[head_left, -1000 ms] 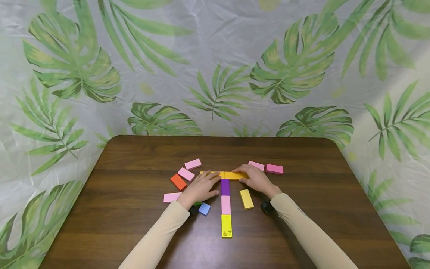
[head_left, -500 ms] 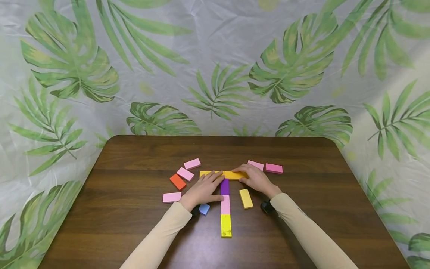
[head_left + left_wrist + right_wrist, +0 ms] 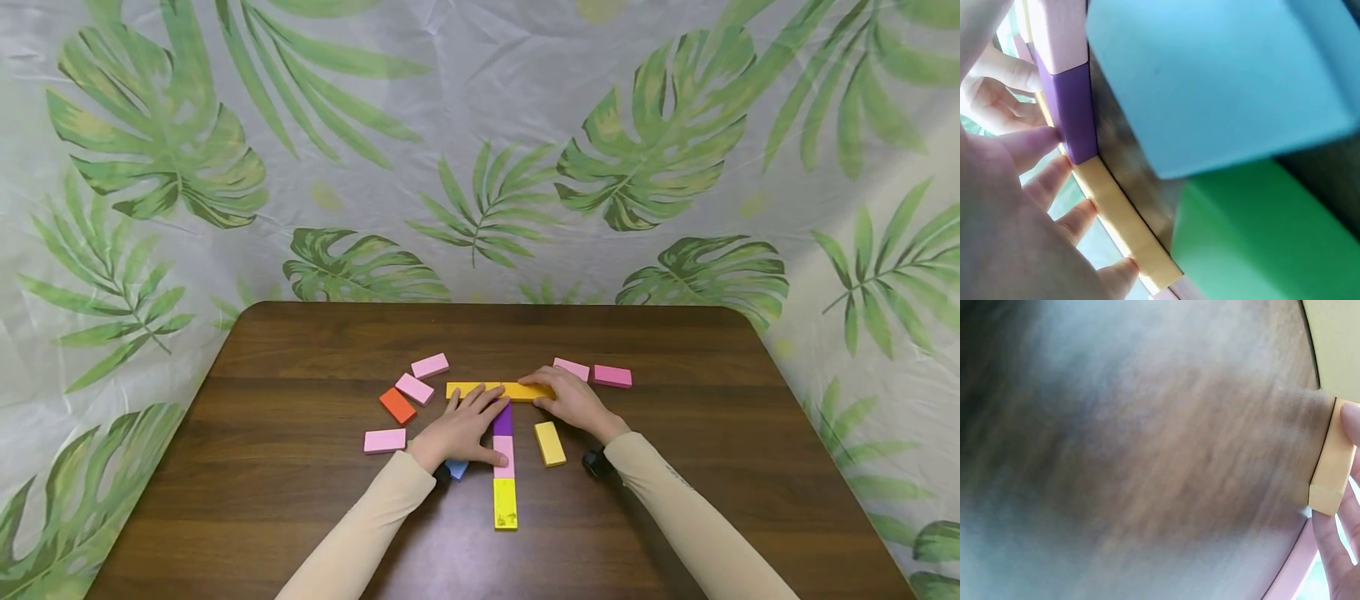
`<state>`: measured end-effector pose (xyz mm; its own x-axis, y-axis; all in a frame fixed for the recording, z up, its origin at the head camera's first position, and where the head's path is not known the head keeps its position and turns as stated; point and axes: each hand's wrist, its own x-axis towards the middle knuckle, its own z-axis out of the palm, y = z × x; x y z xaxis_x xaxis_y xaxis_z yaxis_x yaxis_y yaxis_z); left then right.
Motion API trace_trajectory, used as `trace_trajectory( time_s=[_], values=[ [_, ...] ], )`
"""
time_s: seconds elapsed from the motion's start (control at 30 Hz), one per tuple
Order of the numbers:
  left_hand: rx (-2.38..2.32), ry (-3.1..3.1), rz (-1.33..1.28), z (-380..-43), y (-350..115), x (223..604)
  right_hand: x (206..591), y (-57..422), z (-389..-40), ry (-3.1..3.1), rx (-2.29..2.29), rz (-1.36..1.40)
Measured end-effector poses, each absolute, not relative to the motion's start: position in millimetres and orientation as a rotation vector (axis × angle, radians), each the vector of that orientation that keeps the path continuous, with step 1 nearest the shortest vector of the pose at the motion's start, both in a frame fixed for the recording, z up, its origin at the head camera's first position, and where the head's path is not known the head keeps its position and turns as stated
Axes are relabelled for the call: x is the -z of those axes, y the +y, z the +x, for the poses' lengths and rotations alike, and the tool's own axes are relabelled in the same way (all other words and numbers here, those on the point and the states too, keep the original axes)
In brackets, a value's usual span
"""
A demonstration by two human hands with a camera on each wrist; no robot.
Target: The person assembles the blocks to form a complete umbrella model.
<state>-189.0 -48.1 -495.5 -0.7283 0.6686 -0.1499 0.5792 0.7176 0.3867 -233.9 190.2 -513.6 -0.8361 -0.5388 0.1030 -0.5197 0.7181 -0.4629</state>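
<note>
Blocks on the table form a T in the head view. Two orange blocks, a left one (image 3: 463, 390) and a right one (image 3: 517, 391), make its bar. Below the bar runs a stem of a purple block (image 3: 503, 422), a pink block (image 3: 507, 450) and a bright yellow block (image 3: 506, 504). My left hand (image 3: 461, 429) lies spread over the junction, its straight fingertips touching the left orange and purple blocks (image 3: 1075, 119), its thumb on the pink one. At the bar's right end my right hand (image 3: 576, 402) pinches the right orange block (image 3: 1329, 469) between thumb and fingers.
Left of the T lie several pink blocks (image 3: 385, 441), a red-orange block (image 3: 397, 405), and a blue block (image 3: 457, 469) and a green block (image 3: 1260, 231) by the left wrist. To the right are a pale yellow block (image 3: 550, 443) and a magenta block (image 3: 612, 376).
My left hand has slid right, from the left orange block onto the purple and pink blocks of the stem. The right hand has kept its place at the bar's right end.
</note>
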Motion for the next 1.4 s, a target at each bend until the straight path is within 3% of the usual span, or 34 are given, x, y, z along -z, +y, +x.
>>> trace_trajectory(
  time_s=[0.67, 1.4],
  values=[
    [-0.478, 2.657, 0.939, -188, -45, 495, 505, 225, -238, 2.932, 1.07, -0.739],
    [-0.479, 2.649, 0.924, -188, -45, 495, 511, 239, -238, 3.048, 0.783, -0.676]
  ],
)
